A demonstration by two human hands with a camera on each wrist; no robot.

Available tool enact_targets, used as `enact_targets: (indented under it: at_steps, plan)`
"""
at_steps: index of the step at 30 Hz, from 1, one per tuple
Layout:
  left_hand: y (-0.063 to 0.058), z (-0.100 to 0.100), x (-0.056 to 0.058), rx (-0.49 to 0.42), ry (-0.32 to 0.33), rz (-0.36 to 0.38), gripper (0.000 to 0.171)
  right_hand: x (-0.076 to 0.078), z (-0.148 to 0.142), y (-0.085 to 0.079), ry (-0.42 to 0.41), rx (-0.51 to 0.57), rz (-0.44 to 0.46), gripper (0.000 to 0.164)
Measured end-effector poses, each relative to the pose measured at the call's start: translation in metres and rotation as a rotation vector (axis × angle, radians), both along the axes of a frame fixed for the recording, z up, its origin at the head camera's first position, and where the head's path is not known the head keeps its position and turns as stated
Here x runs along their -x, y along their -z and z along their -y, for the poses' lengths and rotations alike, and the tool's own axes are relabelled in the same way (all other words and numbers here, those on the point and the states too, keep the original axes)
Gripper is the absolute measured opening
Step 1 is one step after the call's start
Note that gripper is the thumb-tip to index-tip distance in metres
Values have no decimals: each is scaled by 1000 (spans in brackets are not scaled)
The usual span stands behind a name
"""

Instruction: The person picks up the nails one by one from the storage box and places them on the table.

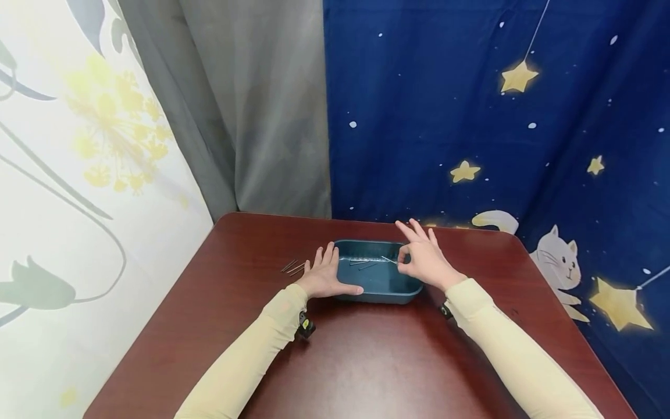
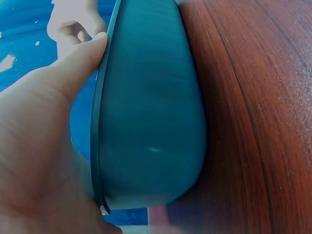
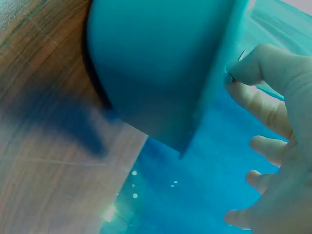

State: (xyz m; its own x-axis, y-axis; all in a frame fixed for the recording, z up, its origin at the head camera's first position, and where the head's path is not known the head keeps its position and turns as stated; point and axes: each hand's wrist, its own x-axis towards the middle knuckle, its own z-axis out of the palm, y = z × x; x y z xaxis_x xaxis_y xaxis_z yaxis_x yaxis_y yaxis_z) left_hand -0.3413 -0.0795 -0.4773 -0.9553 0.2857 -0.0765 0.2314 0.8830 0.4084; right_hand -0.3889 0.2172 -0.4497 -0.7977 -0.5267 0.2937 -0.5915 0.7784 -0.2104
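Observation:
A dark teal rectangular tray (image 1: 379,297) sits on the table, with several thin nail-like metal rods (image 1: 359,263) lying inside. My left hand (image 1: 324,276) rests over the tray's left end, fingers straight and spread, its thumb along the near rim (image 2: 99,97). Above the tray's right part, my right hand (image 1: 426,262) pinches one thin nail-like metal rod (image 1: 388,259) between thumb and index finger; the other fingers fan upward. In the right wrist view, a short tip of the pinched rod (image 3: 242,55) shows past the fingertips.
More thin metal rods (image 1: 294,267) lie on the reddish-brown table (image 1: 356,361), left of the tray and beside my left hand. Behind the table's far edge hang a grey curtain (image 1: 282,116) and a blue starry curtain (image 1: 419,105). A pale patterned curtain (image 1: 63,233) hangs at left.

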Motion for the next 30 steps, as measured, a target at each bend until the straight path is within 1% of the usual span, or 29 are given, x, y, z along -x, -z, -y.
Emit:
enact_targets:
  at_steps: [4, 9, 14, 19, 23, 27, 30]
  plan:
    - [-1, 3, 1, 7, -3, -16, 138, -7, -1, -5, 0, 20, -15, 20]
    - [1, 4, 3, 8, -1, -34, 139, -16, -8, -3, 16, 39, -39, 20]
    - [4, 2, 2, 2, 7, -36, 140, -30, -23, -2, 36, 105, -64, 21]
    - [7, 2, 1, -9, 4, -38, 139, -39, -41, 1, 94, 159, -89, 20]
    - [6, 2, 0, -13, 5, -32, 139, -44, -55, 6, 155, 172, -89, 18]
    - [5, 2, 1, -16, 4, -24, 139, -47, -67, 11, 186, 177, -90, 16]
    - [11, 2, 5, -33, 3, -26, 140, -48, -73, 16, 201, 178, -89, 16]
